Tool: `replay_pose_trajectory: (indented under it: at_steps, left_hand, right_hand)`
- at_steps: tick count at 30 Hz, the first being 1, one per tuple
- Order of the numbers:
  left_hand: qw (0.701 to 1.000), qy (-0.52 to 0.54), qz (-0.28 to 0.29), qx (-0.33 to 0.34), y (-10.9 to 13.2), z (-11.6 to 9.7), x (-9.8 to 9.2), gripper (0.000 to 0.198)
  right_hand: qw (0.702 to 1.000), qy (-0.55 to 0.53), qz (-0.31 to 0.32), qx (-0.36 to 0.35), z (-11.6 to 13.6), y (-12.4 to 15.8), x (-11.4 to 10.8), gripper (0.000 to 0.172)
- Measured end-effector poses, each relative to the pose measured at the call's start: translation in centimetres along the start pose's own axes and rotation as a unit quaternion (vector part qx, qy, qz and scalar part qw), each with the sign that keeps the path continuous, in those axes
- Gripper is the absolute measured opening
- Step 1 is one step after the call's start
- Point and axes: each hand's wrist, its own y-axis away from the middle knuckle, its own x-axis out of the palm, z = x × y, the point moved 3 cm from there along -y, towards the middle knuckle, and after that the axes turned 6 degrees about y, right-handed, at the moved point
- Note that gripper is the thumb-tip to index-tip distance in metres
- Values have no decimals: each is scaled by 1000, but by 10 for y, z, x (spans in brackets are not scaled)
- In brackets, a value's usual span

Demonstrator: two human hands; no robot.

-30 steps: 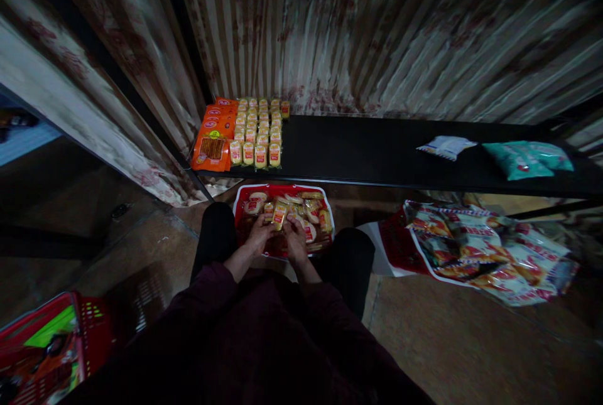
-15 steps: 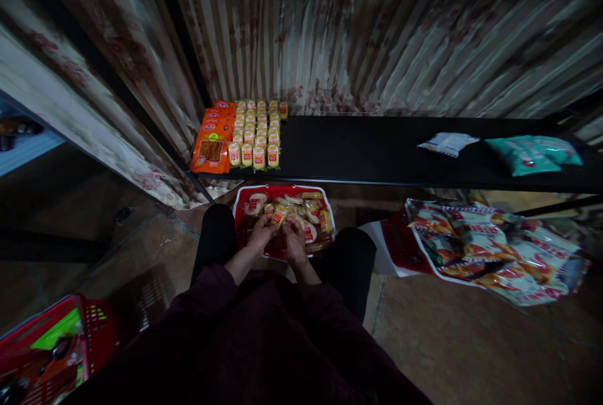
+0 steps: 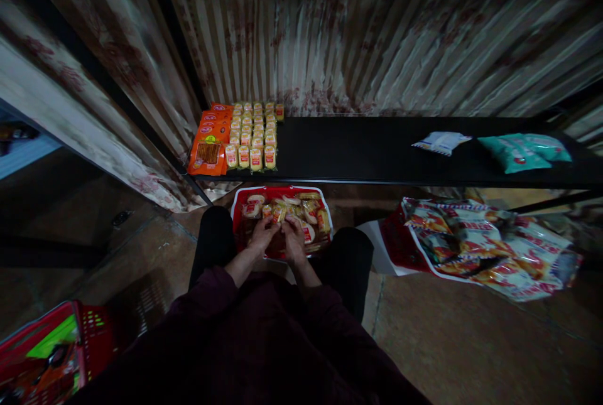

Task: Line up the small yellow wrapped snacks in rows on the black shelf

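Note:
Between my knees a red basket (image 3: 235, 220) with a white rim holds several small wrapped snack cakes. Over it, my left hand (image 3: 262, 235) and my right hand (image 3: 294, 238) meet at the fingertips around one yellow wrapped snack cake (image 3: 279, 213). The fingers of both hands are closed on its near end, and they cover part of it. Beyond the basket, rows of similar wrapped cakes (image 3: 255, 157) stand on the black shelf (image 3: 348, 151), beside overlapping orange snack packets (image 3: 207, 152) at its left end.
Farther right on the shelf lie a white packet (image 3: 440, 142) and teal packets (image 3: 518, 152). A red basket heaped with large snack bags (image 3: 480, 235) is on the floor at right. Another red basket (image 3: 94, 336) stands at lower left. A patterned curtain (image 3: 320, 34) hangs behind the shelf.
My hands have drawn closer together around the wrapped snack cake, covering more of it. The view has shifted slightly; the cakes and packets on the shelf keep their arrangement.

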Motion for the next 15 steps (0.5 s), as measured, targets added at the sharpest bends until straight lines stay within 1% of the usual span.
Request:
replay_pose_trajectory:
  at_steps: [5, 10, 12, 15]
  left_hand:
    - [998, 21, 33, -39, 2, -3, 1, 46]
    - [995, 61, 13, -73, 3, -3, -3, 51]
    - [993, 77, 2, -84, 4, -2, -4, 48]
    - [989, 115, -8, -94, 4, -3, -4, 31]
  right_hand:
    - [1000, 8, 17, -15, 6, 4, 5, 27]
    - [999, 32, 19, -15, -4, 0, 3, 29]
    - [999, 46, 21, -20, -8, -1, 2, 29]
    - [998, 56, 21, -22, -12, -2, 0, 30]
